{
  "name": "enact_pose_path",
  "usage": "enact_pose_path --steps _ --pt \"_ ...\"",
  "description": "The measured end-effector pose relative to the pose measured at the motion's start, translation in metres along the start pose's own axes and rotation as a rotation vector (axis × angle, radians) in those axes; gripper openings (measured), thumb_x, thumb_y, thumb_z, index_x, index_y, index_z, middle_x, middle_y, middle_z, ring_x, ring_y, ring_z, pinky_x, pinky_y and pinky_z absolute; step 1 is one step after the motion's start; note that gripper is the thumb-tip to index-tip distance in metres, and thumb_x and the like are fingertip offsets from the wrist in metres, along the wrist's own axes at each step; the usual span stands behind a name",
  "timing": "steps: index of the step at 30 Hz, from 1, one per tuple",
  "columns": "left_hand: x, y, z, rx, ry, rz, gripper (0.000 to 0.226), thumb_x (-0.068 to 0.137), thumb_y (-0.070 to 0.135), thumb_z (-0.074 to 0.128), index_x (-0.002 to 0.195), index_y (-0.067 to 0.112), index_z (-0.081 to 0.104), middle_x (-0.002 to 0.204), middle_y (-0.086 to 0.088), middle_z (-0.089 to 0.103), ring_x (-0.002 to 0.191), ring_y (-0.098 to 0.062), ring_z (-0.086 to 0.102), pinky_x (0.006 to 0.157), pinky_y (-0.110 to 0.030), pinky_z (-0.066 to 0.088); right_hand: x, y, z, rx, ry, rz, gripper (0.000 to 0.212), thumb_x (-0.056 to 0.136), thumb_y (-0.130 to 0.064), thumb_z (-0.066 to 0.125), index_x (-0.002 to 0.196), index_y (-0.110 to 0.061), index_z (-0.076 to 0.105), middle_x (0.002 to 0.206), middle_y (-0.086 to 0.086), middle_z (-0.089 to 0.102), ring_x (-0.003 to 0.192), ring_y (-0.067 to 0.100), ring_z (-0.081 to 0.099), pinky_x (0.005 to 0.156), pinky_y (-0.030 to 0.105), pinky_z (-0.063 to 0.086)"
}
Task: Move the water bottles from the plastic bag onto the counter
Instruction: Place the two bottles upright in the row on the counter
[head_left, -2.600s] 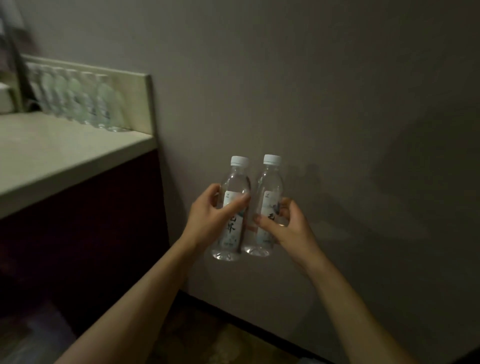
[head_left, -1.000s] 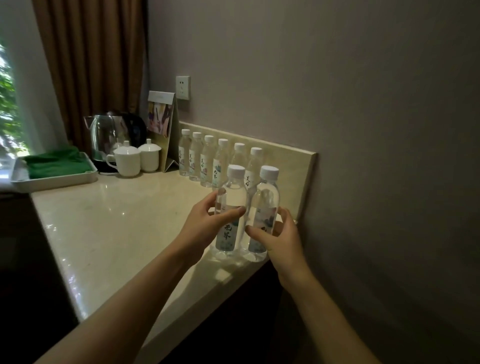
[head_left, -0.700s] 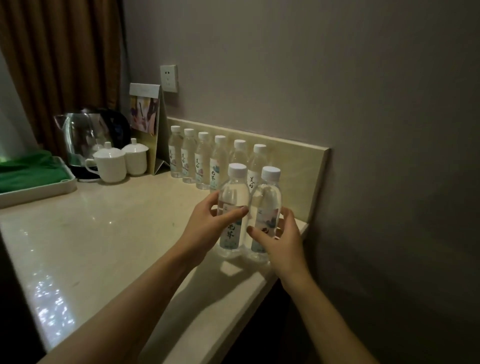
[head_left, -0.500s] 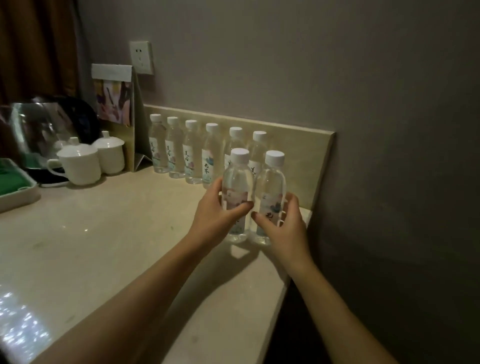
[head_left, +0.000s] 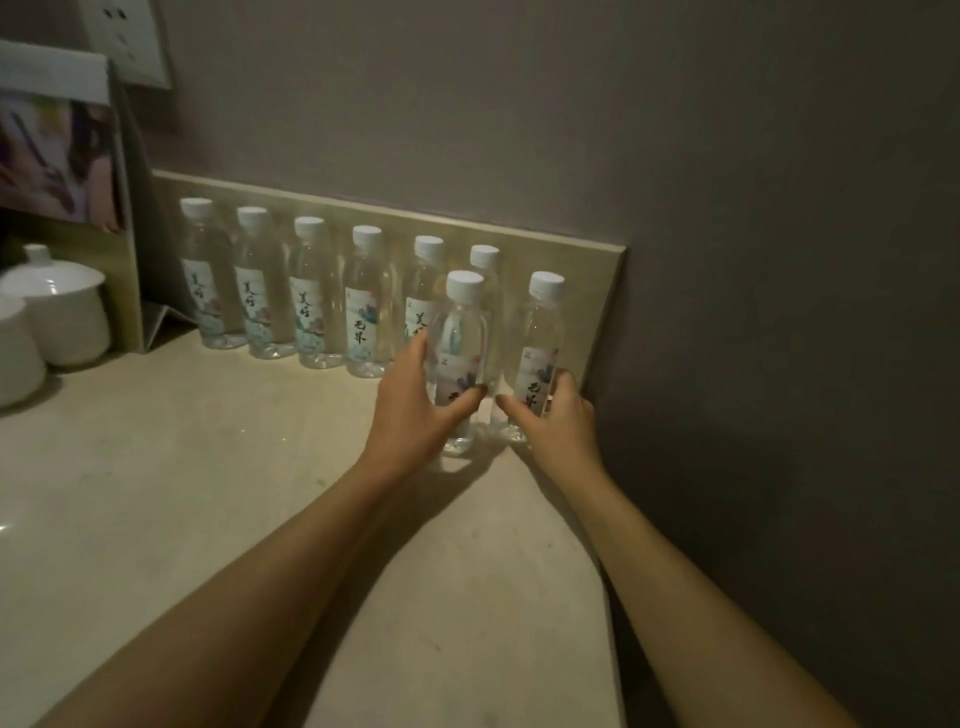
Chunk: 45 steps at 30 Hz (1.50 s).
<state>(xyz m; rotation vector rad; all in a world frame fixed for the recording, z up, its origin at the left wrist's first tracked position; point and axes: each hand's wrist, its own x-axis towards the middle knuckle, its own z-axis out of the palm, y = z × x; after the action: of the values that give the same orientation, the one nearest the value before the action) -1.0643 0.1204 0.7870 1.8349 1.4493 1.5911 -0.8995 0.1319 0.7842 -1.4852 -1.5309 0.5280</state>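
Observation:
My left hand (head_left: 410, 410) grips a clear water bottle (head_left: 460, 332) with a white cap, its base on or just above the beige counter (head_left: 208, 493). My right hand (head_left: 553, 421) grips a second such bottle (head_left: 537, 332) near the counter's right end, close to the backsplash. The two bottles stand upright with a small gap between them. Behind them a row of several matching bottles (head_left: 309, 299) lines the backsplash. No plastic bag is in view.
White lidded cups (head_left: 60, 304) stand at the left. A standing card with a picture (head_left: 57, 156) leans by the wall under a socket (head_left: 130, 41). The counter ends in a drop at the right (head_left: 608, 519), beside the grey wall.
Both hands carried the two bottles from beside the wall up over the counter and forward toward the row. The bottles have spread slightly apart and moved nearer the backsplash.

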Motion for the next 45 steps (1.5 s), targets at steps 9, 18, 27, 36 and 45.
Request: enact_pose_path --steps 9,18,27,36,45 --pt "0.009 -0.012 -0.004 -0.023 0.006 -0.003 0.064 0.075 0.035 0.083 0.129 0.022 0.051 0.112 0.014 0.059 0.100 -0.004 0.059 0.083 -0.021 0.051 0.031 0.000 0.013 -0.094 0.075 0.008 0.048 0.083 -0.034 0.074 0.107 -0.009 0.041 0.120 0.018 0.058 0.108 0.033 0.059 0.082 0.036 0.048" --pt "0.010 -0.017 -0.002 -0.035 0.037 0.020 0.067 0.076 0.036 0.082 0.133 0.019 0.051 0.121 0.007 0.064 0.105 -0.007 0.060 0.086 -0.027 0.054 0.050 0.003 0.019 -0.115 0.093 0.022 0.051 0.081 -0.037 0.074 0.108 -0.010 0.040 0.122 0.018 0.058 0.109 0.036 0.060 0.088 0.048 0.053" --pt "0.010 -0.017 -0.003 -0.033 0.032 0.036 0.065 0.076 0.035 0.081 0.131 0.022 0.051 0.115 0.015 0.059 0.103 -0.006 0.060 0.084 -0.025 0.055 0.057 0.007 0.024 -0.150 0.107 0.029 0.056 0.084 -0.038 0.071 0.118 -0.007 0.040 0.129 0.018 0.051 0.117 0.035 0.054 0.091 0.047 0.049" --pt "0.011 -0.019 -0.003 -0.037 0.025 0.035 0.066 0.076 0.035 0.081 0.132 0.021 0.050 0.115 0.016 0.057 0.103 -0.005 0.059 0.084 -0.022 0.054 0.055 0.008 0.027 -0.168 0.136 -0.002 0.057 0.085 -0.039 0.070 0.121 -0.006 0.041 0.130 0.017 0.050 0.118 0.036 0.052 0.093 0.048 0.047" --pt "0.011 -0.021 -0.004 -0.034 0.030 0.039 0.066 0.075 0.038 0.082 0.131 0.025 0.050 0.112 0.019 0.058 0.100 -0.001 0.059 0.085 -0.030 0.057 0.053 0.006 0.028 -0.193 0.160 -0.001 0.055 0.086 -0.041 0.068 0.118 -0.005 0.042 0.128 0.017 0.050 0.117 0.036 0.052 0.090 0.044 0.047"
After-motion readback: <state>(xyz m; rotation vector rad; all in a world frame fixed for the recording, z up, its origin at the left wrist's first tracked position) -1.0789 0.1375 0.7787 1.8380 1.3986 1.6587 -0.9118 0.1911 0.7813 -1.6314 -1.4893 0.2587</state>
